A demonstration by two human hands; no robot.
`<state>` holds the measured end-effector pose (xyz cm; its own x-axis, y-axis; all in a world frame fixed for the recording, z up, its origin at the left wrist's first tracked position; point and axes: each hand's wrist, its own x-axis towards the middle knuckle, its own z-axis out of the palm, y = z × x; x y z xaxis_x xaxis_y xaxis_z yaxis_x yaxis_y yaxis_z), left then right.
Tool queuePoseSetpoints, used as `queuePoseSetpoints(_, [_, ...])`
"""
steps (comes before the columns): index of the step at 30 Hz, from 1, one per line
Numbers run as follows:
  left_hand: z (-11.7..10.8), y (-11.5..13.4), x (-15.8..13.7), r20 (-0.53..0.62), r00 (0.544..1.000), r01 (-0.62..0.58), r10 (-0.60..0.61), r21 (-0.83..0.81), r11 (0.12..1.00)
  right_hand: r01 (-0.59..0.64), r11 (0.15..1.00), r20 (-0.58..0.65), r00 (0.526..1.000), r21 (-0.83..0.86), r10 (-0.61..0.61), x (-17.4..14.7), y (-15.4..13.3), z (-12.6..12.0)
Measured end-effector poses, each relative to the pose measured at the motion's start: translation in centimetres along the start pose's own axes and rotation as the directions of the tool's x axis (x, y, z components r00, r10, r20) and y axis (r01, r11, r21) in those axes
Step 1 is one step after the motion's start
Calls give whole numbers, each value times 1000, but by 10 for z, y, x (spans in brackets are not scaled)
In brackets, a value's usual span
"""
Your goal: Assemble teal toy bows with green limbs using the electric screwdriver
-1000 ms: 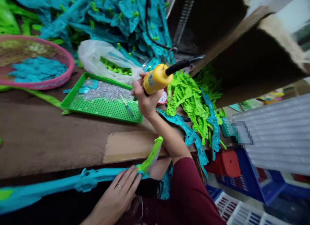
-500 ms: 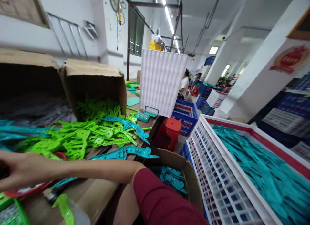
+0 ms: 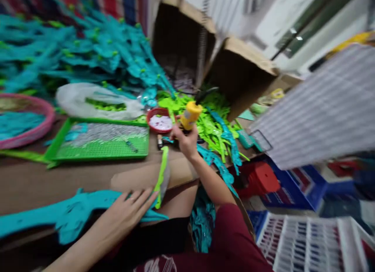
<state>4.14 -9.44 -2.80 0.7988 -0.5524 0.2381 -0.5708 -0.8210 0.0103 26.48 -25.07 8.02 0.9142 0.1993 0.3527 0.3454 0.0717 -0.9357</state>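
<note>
My right hand (image 3: 187, 142) is closed around a yellow electric screwdriver (image 3: 191, 112), held upright above the bench with a coiled cord (image 3: 202, 45) above it. Its lower end is hidden by the hand. My left hand (image 3: 131, 207) lies flat, fingers stretched, on a long teal gun-shaped plastic piece (image 3: 73, 211) at the bench's front edge. A bright green curved plastic piece (image 3: 162, 172) touches or nearly touches its fingertips. Just left of the screwdriver stands a red bowl (image 3: 148, 121) of small white parts. A green tray (image 3: 96, 158) holds many small silvery pieces.
Teal pieces (image 3: 96, 49) are heaped at the back left, beside a pink basin (image 3: 48, 123). Loose green parts (image 3: 211, 127) spill before a cardboard box (image 3: 252, 55). On the right are a white panel (image 3: 319, 104), a red stool (image 3: 265, 178) and a white crate (image 3: 299, 240).
The view has swung left and down, from the crates to the bench. My left hand and the teal piece under it have come into view, and the screwdriver in my right hand now shows clearly.
</note>
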Motion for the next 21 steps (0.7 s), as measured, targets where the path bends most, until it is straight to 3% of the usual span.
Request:
queuePoseSetpoints(2, [0,4,3,36,999,-20,19,13,1000,10,999,41,999,51,-12,-1,4,7])
queuePoseSetpoints(7, [-2,6,5,-6,1000,-18,18,-35,999,26,994,46,998,105,-31,-10,23,23])
queuePoseSetpoints(13, [-1,2,5,-46,999,3,-8,-104,995,37,998,18,999,44,-38,-4,53,20])
queuePoseSetpoints(21, [-2,-7,8,-31,1000,1,-6,-138,990,42,999,-29,999,25,-41,0,60,24])
